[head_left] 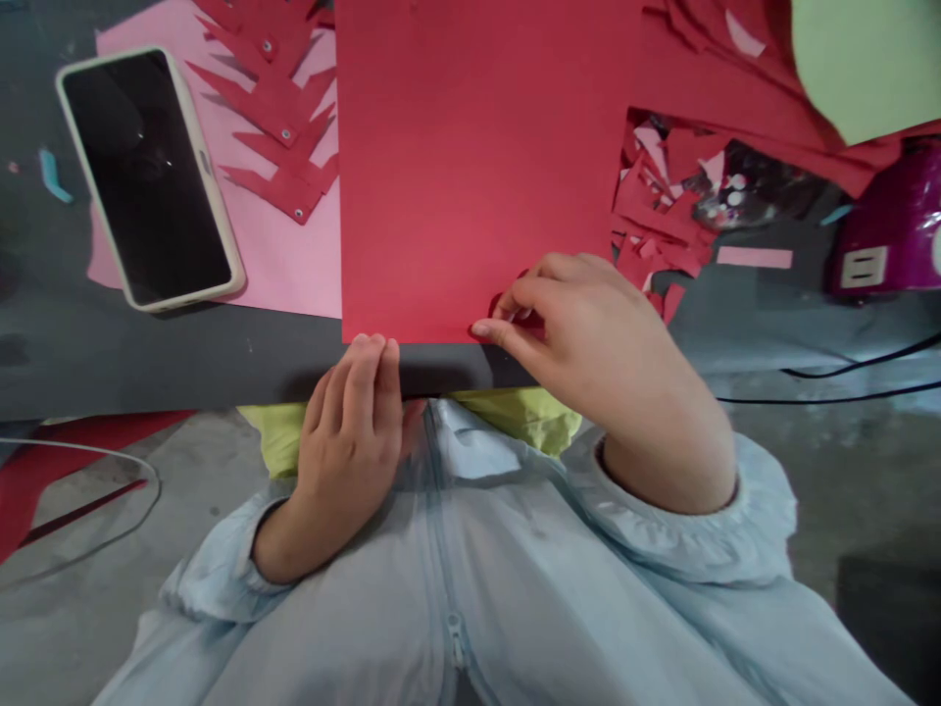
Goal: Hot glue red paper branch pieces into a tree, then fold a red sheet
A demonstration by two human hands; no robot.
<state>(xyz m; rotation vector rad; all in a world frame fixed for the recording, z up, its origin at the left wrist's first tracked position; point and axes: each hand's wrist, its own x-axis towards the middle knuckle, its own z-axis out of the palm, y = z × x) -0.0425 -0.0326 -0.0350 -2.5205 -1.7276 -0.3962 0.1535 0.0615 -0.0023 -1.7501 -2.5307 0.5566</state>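
Note:
A large sheet of red paper (481,167) lies flat on the dark table, its near edge close to the table's front edge. My right hand (580,319) pinches that near edge between thumb and curled fingers, right of the middle. At the sheet's near left corner, the fingertips of my left hand (353,407) touch the edge; its fingers are stretched out side by side. To the left, several spiky red paper cutouts (286,147) with small round eyes overlap on a pink sheet (294,279).
A phone (151,176) in a pale case rests on the pink sheet. Red paper scraps (662,211), a small clear bag (739,186) and a pink strip (755,257) lie at right. Beyond them are a purple object (889,230), light green paper (871,64) and black cables (845,399).

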